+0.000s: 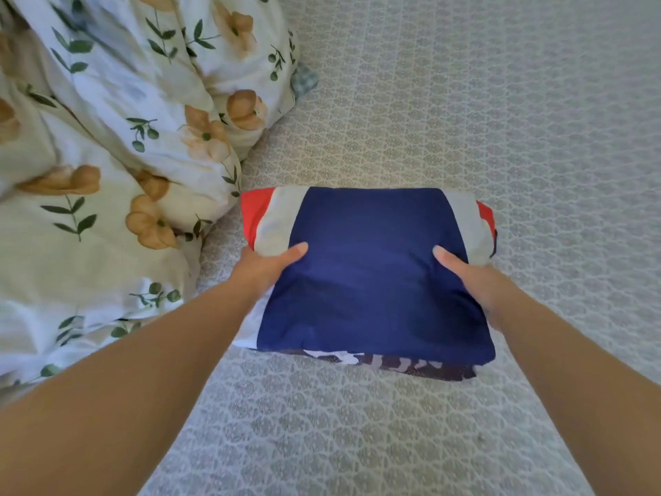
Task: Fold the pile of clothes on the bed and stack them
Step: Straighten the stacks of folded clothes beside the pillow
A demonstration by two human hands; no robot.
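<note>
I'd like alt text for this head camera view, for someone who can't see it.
Two hands, left hand and right hand, grip the sides of a stack of folded clothes, navy on top, on a grey patterned bedsheet. A crumpled floral duvet lies to the left.

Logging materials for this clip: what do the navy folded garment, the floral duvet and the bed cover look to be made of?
Navy garment: smooth matte fabric, probably a light knit; it dents softly under both thumbs. Floral duvet: printed woven cotton by its look, crisp creases, puffy fill. Bed cover: textured patterned weave, matte; fibre unclear.
</note>
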